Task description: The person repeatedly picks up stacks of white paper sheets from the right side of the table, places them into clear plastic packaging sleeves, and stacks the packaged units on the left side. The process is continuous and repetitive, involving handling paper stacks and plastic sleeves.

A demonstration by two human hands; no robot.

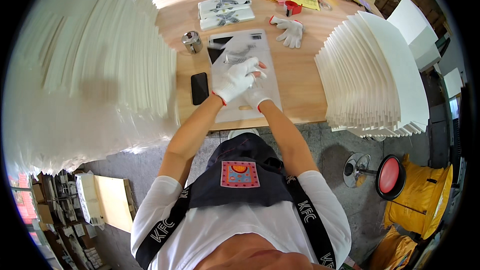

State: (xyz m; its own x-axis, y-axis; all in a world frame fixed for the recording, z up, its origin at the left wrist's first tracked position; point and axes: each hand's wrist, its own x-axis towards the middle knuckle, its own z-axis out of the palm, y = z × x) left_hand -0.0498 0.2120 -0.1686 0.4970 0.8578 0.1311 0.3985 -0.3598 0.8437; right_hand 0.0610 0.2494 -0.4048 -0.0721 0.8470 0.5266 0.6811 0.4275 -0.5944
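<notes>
Both my hands wear white knit gloves with red cuffs and meet over a pale flat board [268, 77] with a handle slot, black corner shapes and a small label. My left hand [236, 80] lies on top, fingers curled, with bare fingertips showing at its right side. Whatever it may grip cannot be made out. Partly covered by it, my right hand [256, 95] is smeared, and its fingers are hidden. Left of the board lie a black phone [199, 89] and a shiny metal canister [192, 42]. A loose white glove [290, 31] rests to the right.
Tall stacks of white sheets flank the wooden table: a plastic-wrapped one [100, 65] at left, another [357, 72] at right. Folded printed white bags [226, 12] lie behind the board. Farther right sits a red tape dispenser [292, 8]. A red-seated stool [390, 177] is at lower right.
</notes>
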